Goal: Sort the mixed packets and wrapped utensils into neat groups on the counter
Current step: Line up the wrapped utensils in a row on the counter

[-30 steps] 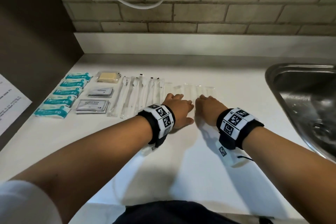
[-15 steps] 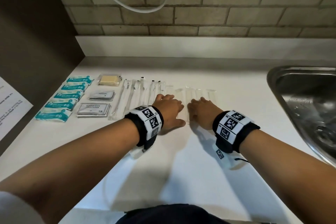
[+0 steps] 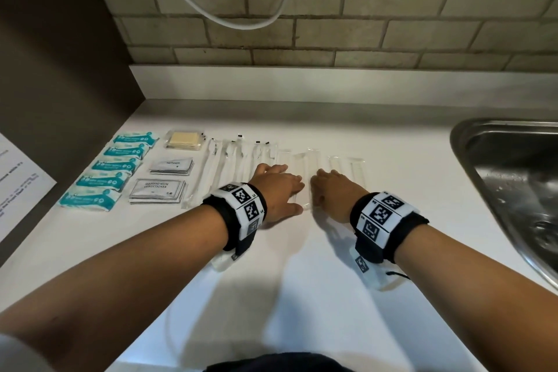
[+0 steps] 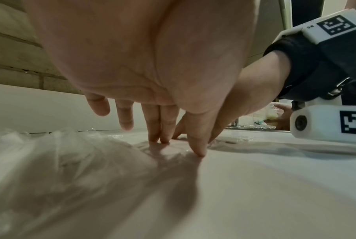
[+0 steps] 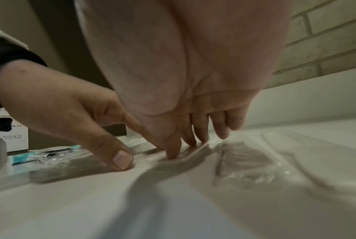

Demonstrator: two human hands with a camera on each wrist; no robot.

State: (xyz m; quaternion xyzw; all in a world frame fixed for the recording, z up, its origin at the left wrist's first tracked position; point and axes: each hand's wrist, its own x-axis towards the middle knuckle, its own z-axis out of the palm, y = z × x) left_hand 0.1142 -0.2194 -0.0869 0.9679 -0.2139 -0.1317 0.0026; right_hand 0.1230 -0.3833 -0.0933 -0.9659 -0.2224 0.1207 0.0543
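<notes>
My left hand and right hand lie side by side on the white counter, fingers straight. Their fingertips press on a bunch of clear wrapped utensils that runs between the two hands. In the left wrist view the left fingertips touch the wrap on the counter. The right wrist view shows the right fingers on the plastic, the left thumb beside them. Two more clear packets lie just right of my right hand. Wrapped toothbrushes lie just left of my left hand.
Further left are a column of teal packets, a yellow soap packet, toothpaste sachets and shampoo sachets. A steel sink opens at the right. A dark panel with a paper sheet bounds the left.
Both hands have slid a little to the left, taking some clear wrapped utensils toward the toothbrushes. A gap has opened before the two clear packets at the right.
</notes>
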